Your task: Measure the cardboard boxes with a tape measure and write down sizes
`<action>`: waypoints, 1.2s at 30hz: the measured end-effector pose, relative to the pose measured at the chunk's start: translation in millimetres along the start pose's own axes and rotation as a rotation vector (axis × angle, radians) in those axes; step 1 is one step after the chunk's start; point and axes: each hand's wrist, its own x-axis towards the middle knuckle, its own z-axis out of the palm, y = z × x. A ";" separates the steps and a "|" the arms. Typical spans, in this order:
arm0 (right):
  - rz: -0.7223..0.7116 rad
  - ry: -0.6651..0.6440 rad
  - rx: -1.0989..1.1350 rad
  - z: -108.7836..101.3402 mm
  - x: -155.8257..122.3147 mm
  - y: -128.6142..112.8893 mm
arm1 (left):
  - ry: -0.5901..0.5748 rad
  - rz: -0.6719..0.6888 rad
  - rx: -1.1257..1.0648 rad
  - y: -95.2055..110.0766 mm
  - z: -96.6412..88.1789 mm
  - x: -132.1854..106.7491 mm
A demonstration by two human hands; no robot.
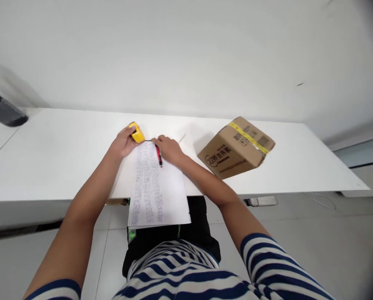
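My left hand [126,142] is closed around a yellow tape measure [138,132], just past the top left of a sheet of paper. A short dark strip of the tape runs from its case toward my right fingers. My right hand [170,148] is closed, resting at the paper's top edge, with its fingertips at the tape's end. A red pen [159,156] with a dark tip sticks out from under those fingers over the paper. The white paper [174,196] carries columns of handwriting on its left part and overhangs the table's front edge.
A brown cardboard box [233,150] with yellow tape stands tilted in view, right of my right forearm, on the white table [64,162]. A white wall rises behind. A dark grey object [5,109] is at the far left. Beneath the table is tiled floor.
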 end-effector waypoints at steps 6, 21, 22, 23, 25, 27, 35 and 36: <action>-0.052 0.147 0.203 -28.8 -56.5 -11.3 | -0.013 0.051 0.059 18.9 5.3 -10.8; -0.228 1.147 0.035 -50.0 -175.8 32.1 | -0.595 -0.205 0.303 0.6 216.3 -125.4; -0.238 1.148 0.053 -57.7 -185.2 33.9 | -0.604 -0.180 0.358 0.4 220.7 -123.4; -0.248 1.145 0.087 -65.8 -194.4 35.3 | -0.609 -0.155 0.412 -0.4 224.7 -121.0; -0.250 1.105 0.183 -81.9 -211.4 37.9 | -0.638 -0.135 0.504 -4.0 233.3 -116.1; -0.217 1.037 0.262 -96.5 -226.0 41.8 | -0.718 -0.183 0.539 -8.8 243.9 -110.8; 0.100 1.024 0.406 -116.6 -257.3 83.2 | -0.352 0.057 0.687 5.3 287.7 -32.6; 0.159 1.066 0.452 -114.3 -258.7 90.1 | -0.273 0.111 0.692 8.1 289.8 -16.0</action>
